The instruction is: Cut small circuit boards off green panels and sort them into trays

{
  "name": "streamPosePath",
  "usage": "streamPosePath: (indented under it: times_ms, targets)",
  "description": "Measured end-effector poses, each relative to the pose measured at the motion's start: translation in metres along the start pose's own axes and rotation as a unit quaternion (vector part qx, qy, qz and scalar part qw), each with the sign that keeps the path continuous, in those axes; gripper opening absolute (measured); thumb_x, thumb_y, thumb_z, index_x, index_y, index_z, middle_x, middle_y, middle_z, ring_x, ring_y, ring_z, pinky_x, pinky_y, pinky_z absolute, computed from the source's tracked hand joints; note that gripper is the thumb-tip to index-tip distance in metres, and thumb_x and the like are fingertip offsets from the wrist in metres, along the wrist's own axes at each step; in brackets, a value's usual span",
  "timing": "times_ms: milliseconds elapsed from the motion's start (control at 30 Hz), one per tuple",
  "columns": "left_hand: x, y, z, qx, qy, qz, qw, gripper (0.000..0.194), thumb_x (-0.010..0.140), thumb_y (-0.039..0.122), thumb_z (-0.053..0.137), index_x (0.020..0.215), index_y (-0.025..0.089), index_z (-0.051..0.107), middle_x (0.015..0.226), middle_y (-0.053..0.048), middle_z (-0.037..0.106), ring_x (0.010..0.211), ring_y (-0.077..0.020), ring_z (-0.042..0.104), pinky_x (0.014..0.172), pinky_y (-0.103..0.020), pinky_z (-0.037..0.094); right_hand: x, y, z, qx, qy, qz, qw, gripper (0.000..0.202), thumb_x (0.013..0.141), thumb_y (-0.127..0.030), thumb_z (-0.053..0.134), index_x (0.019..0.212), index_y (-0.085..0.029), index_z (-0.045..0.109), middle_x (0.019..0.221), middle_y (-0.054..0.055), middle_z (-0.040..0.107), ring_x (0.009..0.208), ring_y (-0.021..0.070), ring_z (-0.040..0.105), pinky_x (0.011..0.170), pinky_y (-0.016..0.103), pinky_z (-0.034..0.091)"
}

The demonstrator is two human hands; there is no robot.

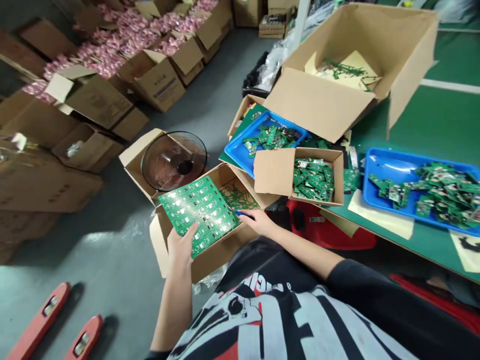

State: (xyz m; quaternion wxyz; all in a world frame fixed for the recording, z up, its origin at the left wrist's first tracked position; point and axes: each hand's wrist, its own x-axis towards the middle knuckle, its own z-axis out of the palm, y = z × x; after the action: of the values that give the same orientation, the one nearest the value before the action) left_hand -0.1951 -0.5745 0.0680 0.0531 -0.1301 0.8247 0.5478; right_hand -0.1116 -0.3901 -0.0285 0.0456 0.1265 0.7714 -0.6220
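Your left hand (182, 245) is closed on the near left edge of the green panel (202, 215), thumb flat on top; fingers underneath are hidden. Your right hand (258, 222) is curled around a slim blue tool (238, 213), its tip at the panel's right edge; whether they touch, can't tell. Panel is tilted, off the counter (450, 120), past its left end, over an open carton (213, 262). Likely held there so your left hand steadies it and the carton catches loose bits; green strips (238, 197) lie inside.

Small box (275, 172) sits at the counter's left end by the near edge, 1 flap toward you, loaded with small boards (313, 180); probably there for short reach. Blue tray (386, 162) runs along the near edge, right of that box, yellow sheets (382, 216) partly under it, maybe as padding. 2nd blue tray (236, 150) is beyond the small box, also holding boards. Large carton (322, 102) stands farther back, flaps open.

Writing: shirt (258, 320) has big block letters and a small ® sign, word cut by folds, not readable. Floor carton (165, 87) has dark printing, too blurred. No brand legible.
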Motion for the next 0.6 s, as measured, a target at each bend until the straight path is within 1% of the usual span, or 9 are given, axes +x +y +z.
streamPosePath:
  times_ms: [67, 133, 200, 267, 367, 500, 600]
  targets:
    - [-0.004, 0.000, -0.001, -0.013, 0.006, -0.015, 1.000, 0.040, 0.052, 0.023, 0.073, 0.089, 0.013, 0.063, 0.079, -0.005, 0.067, 0.073, -0.0197, 0.064, 0.067, -0.029, 0.053, -0.001, 0.003, 0.001, -0.006, -0.006, -0.006, 1.000, 0.040, 0.083, -0.039, 0.046, 0.112, -0.015, 0.061, 0.110, 0.010, 0.063, 0.102, 0.0242, 0.059, 0.090, 0.039, 0.043]
    - [-0.005, -0.001, -0.004, -0.014, 0.006, -0.038, 0.999, 0.039, 0.052, 0.025, 0.073, 0.088, 0.013, 0.064, 0.079, -0.006, 0.067, 0.070, -0.0194, 0.064, 0.064, -0.029, 0.053, -0.002, 0.001, 0.002, -0.017, -0.007, -0.014, 1.000, 0.039, 0.083, -0.039, 0.046, 0.112, -0.016, 0.061, 0.111, 0.009, 0.063, 0.102, 0.0236, 0.059, 0.090, 0.038, 0.043]
    - [-0.005, -0.004, -0.008, -0.011, -0.001, -0.043, 0.999, 0.041, 0.052, 0.027, 0.072, 0.089, 0.013, 0.064, 0.082, -0.007, 0.067, 0.071, -0.0197, 0.064, 0.064, -0.030, 0.053, -0.002, -0.003, 0.003, -0.035, -0.006, -0.019, 0.999, 0.038, 0.084, -0.038, 0.046, 0.111, -0.017, 0.061, 0.112, 0.009, 0.063, 0.103, 0.0228, 0.058, 0.090, 0.037, 0.043]
    - [-0.006, -0.004, -0.010, -0.010, -0.006, -0.031, 0.999, 0.042, 0.052, 0.029, 0.072, 0.090, 0.013, 0.064, 0.085, -0.007, 0.067, 0.074, -0.0204, 0.064, 0.066, -0.030, 0.052, -0.003, -0.009, 0.005, -0.060, -0.008, -0.020, 0.998, 0.037, 0.084, -0.037, 0.045, 0.112, -0.017, 0.061, 0.112, 0.009, 0.062, 0.103, 0.0223, 0.058, 0.089, 0.035, 0.044]
    - [-0.008, -0.001, -0.013, 0.006, 0.000, -0.013, 1.000, 0.039, 0.054, 0.030, 0.071, 0.089, 0.014, 0.064, 0.086, -0.007, 0.068, 0.077, -0.0218, 0.063, 0.069, -0.032, 0.052, -0.005, -0.017, 0.006, -0.120, -0.011, -0.019, 0.992, 0.038, 0.086, -0.037, 0.043, 0.114, -0.017, 0.060, 0.111, 0.010, 0.063, 0.101, 0.0228, 0.059, 0.086, 0.034, 0.044]
    - [-0.012, 0.005, -0.014, 0.046, 0.003, 0.009, 0.999, 0.034, 0.056, 0.031, 0.070, 0.085, 0.014, 0.065, 0.082, -0.007, 0.068, 0.077, -0.0229, 0.063, 0.071, -0.034, 0.051, -0.007, -0.026, 0.007, -0.223, -0.014, -0.002, 0.975, 0.040, 0.087, -0.038, 0.041, 0.117, -0.018, 0.057, 0.105, 0.011, 0.065, 0.096, 0.0238, 0.060, 0.084, 0.032, 0.043]
    - [-0.015, 0.009, -0.014, 0.073, 0.001, 0.035, 0.997, 0.033, 0.060, 0.032, 0.068, 0.087, 0.015, 0.065, 0.082, -0.006, 0.068, 0.080, -0.0237, 0.063, 0.076, -0.036, 0.050, -0.009, -0.030, 0.010, -0.265, -0.018, 0.008, 0.964, 0.041, 0.087, -0.040, 0.039, 0.119, -0.018, 0.055, 0.104, 0.012, 0.065, 0.096, 0.0247, 0.060, 0.083, 0.032, 0.042]
